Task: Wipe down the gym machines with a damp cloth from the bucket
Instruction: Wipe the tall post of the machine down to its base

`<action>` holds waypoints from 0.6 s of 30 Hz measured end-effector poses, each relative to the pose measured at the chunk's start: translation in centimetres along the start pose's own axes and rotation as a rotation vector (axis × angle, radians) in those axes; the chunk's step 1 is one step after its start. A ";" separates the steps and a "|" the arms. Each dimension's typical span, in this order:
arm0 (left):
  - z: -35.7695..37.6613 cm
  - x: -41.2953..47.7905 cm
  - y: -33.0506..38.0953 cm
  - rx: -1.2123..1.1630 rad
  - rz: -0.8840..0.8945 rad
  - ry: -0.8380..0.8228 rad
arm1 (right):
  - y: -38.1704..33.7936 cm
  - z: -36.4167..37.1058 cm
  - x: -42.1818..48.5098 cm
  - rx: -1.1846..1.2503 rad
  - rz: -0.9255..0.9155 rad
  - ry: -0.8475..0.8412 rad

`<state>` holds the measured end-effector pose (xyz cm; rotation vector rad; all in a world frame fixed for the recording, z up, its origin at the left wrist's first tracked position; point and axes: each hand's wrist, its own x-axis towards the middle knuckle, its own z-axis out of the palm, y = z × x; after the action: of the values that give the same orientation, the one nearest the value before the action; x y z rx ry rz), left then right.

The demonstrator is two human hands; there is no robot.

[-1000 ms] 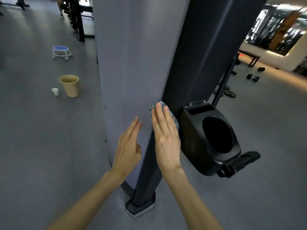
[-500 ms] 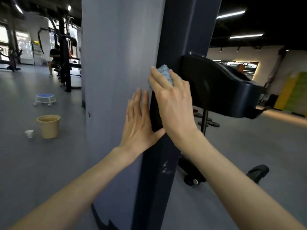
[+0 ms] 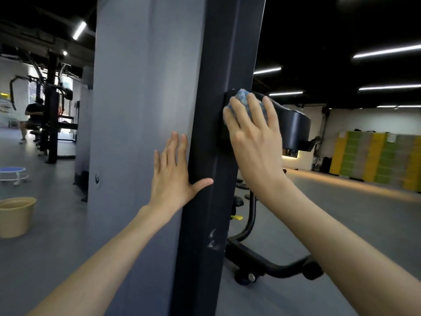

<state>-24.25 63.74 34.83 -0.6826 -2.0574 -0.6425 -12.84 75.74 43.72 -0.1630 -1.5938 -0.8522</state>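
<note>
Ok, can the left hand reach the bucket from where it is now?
Probably not. The left hand lies flat on the grey panel, and the bucket stands on the floor well off to the left. Nothing blocks the way, but the person would likely have to step over and bend.

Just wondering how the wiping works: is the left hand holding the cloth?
No, the cloth is under the right hand, while the left hand rests flat on the grey panel.

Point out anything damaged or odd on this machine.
Only one thing: whitish scuff marks low on the dark post, below the left hand, where the finish looks scraped. Nothing looks spilled or askew.
</note>
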 end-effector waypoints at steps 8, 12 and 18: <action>-0.6 0.6 -0.9 -0.032 0.009 -0.084 | -1.1 0.7 -3.1 0.028 -0.124 0.017; -1.0 0.7 -0.9 -0.047 0.022 -0.128 | -0.9 1.1 0.5 0.024 -0.031 0.039; -2.1 0.3 -1.8 -0.063 0.091 -0.123 | -4.0 3.2 2.0 0.335 0.009 0.053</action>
<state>-24.41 61.15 35.84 -0.8663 -2.1121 -0.6288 -18.06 74.11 43.92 0.0907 -1.6600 -0.5669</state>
